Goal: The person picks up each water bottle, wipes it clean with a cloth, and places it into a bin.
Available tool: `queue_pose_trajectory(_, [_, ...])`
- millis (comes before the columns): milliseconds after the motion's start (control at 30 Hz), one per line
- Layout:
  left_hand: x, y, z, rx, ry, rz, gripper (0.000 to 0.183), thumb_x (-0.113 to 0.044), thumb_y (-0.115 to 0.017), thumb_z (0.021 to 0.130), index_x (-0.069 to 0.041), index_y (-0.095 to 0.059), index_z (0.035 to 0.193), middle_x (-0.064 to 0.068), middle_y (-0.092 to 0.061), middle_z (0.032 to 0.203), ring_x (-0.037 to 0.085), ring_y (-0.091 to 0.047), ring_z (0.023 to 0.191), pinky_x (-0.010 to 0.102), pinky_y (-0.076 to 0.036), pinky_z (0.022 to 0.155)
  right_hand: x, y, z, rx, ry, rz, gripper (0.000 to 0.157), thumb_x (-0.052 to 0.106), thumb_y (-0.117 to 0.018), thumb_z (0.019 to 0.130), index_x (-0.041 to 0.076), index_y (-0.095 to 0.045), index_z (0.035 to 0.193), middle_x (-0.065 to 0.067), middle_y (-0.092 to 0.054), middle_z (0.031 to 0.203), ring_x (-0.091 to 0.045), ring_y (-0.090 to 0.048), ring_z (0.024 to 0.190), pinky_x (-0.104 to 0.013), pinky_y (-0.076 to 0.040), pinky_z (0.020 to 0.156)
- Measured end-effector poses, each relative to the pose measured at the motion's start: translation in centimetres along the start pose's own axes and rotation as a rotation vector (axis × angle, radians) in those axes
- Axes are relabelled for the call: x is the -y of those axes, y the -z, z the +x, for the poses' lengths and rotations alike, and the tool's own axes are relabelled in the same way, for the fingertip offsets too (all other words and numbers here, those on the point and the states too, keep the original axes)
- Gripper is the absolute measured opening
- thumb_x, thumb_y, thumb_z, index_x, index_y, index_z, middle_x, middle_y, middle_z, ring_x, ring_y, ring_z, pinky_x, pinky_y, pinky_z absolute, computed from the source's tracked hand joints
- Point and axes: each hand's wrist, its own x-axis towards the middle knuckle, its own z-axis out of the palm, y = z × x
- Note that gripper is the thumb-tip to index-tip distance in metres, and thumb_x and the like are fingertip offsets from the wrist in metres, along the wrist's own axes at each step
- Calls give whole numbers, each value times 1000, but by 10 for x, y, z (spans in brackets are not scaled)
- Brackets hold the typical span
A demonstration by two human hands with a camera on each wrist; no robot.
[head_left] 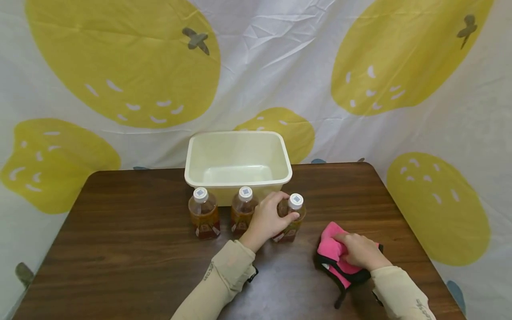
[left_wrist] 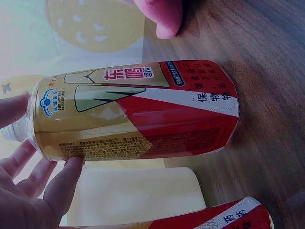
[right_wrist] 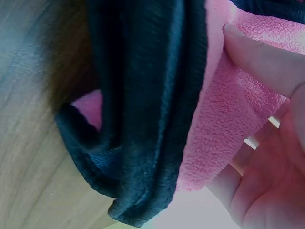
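Observation:
Three tea bottles with white caps stand in a row before a cream plastic tub (head_left: 238,180). My left hand (head_left: 280,209) grips the rightmost bottle (head_left: 295,202) around its upper body. The left wrist view shows that bottle's red and gold label (left_wrist: 138,109) with my fingers (left_wrist: 62,183) on one side and my thumb (left_wrist: 162,19) on the other. The middle bottle (head_left: 242,211) and the left bottle (head_left: 204,213) stand untouched. My right hand (head_left: 360,251) holds a pink and black cloth (head_left: 336,262) on the table, its fingers (right_wrist: 267,62) curled over the pink side (right_wrist: 214,143).
The dark wooden table (head_left: 120,258) has edges at the left, right and back. A white curtain with yellow fruit prints (head_left: 120,66) hangs right behind it. The tub's inside holds nothing. A neighbouring bottle's label (left_wrist: 238,217) shows low in the left wrist view.

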Motion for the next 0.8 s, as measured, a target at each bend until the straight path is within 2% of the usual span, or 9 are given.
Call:
queue_pose_trajectory(133, [0,1,0,0,-2,-1,39,-32,-74,73,-10,-60,103,4,-61,101,22,-58,96,41,-47,79,-3,-6,2,-12,-23,-14,58,6,-76,63,0,-57,117,-19,-60,110,-27,-59,86,-41,-49,69])
queue_pose_trajectory(233, [-1,1,0,1,-4,0,39,-32,-74,73,-10,-60,103,5,-61,101,22,-58,95,41,-47,79,-6,-9,5,-6,-40,-16,66,8,-77,62,-3,-52,122,-24,-53,121,-36,-54,105,-46,-47,81])
queue_pose_trajectory(333, [-1,1,-1,4,-10,1,39,-31,-74,73,-10,-60,103,6,-61,101,22,-58,96,41,-47,79,-10,-12,8,14,-64,-2,75,11,-79,60,-4,-48,126,-28,-46,127,-41,-46,115,-50,-44,86])
queue_pose_trajectory(567, [-2,2,-2,19,-20,29,40,-33,-73,74,-10,-59,104,5,-61,103,22,-58,96,42,-46,80,-15,-13,14,88,-102,59,90,14,-82,57,-5,-38,133,-32,-34,134,-46,-38,119,-52,-44,85])
queue_pose_trajectory(800, [-3,2,0,24,-21,46,39,-33,-72,75,-11,-58,104,6,-61,102,22,-58,95,41,-46,79,-15,-7,14,116,-83,44,91,19,-82,58,-5,-37,133,-32,-33,135,-45,-39,118,-53,-44,84])
